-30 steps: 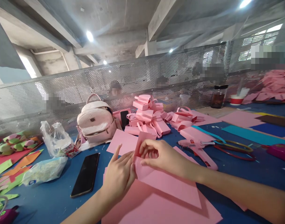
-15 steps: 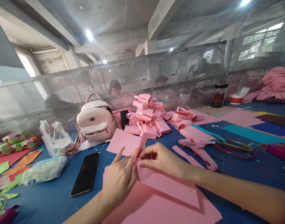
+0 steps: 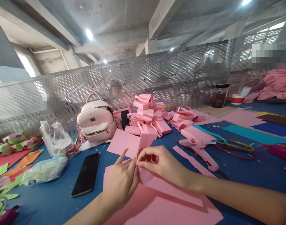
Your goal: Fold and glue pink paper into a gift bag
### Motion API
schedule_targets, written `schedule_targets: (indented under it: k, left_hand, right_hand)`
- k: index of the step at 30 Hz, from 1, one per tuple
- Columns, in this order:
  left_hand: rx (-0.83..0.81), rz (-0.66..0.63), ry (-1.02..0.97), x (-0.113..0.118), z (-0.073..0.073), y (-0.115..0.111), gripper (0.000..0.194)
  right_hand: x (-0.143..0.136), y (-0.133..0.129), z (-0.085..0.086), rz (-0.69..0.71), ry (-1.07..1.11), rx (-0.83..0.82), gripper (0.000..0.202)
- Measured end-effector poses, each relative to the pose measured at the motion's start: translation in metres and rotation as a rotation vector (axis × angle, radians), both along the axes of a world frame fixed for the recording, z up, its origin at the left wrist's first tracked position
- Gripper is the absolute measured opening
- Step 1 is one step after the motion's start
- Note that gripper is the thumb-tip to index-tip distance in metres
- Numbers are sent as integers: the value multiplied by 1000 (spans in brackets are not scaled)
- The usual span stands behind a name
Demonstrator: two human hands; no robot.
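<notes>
Between my two hands is a piece of pink paper [image 3: 166,184], bent so that one part stands upright above my fingers. My left hand [image 3: 124,178] pinches its left edge, with one finger sticking up. The thumb and fingertips of my right hand [image 3: 157,159] press the paper at the bend. Below lie larger pink sheets [image 3: 154,209], stacked on the blue table. Another pink sheet [image 3: 121,143] lies just beyond my hands. To the right of my right hand rests a pink glue gun [image 3: 201,150], near a narrow pink strip [image 3: 192,161].
Folded pink paper boxes [image 3: 150,115] are heaped at the back beside a pale backpack [image 3: 96,122]. A black phone [image 3: 85,175] and plastic bags [image 3: 46,170] lie to the left. A dark jar [image 3: 219,96] stands back right, before a perforated metal screen [image 3: 133,75].
The upright part of the pink paper has opened out and shows a wider face. My right hand has shifted slightly, and the sheet's far corner has moved a little right.
</notes>
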State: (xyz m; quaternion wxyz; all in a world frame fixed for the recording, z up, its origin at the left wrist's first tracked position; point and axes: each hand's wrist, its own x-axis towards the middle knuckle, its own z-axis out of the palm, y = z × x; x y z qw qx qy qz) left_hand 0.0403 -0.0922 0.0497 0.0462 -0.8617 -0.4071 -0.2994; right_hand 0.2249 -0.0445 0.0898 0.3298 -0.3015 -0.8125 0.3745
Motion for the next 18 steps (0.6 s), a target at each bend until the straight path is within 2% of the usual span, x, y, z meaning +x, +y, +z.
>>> schedule_targets:
  k: [5,18]
  left_hand:
    - [71,-15,7,1,2,1,24]
    - [65,-26,-12,-1,3,0,21]
  right_hand:
    - [0,0,-2,-21,6,2,14]
    - [1,-2,-2,-84,-91,144,8]
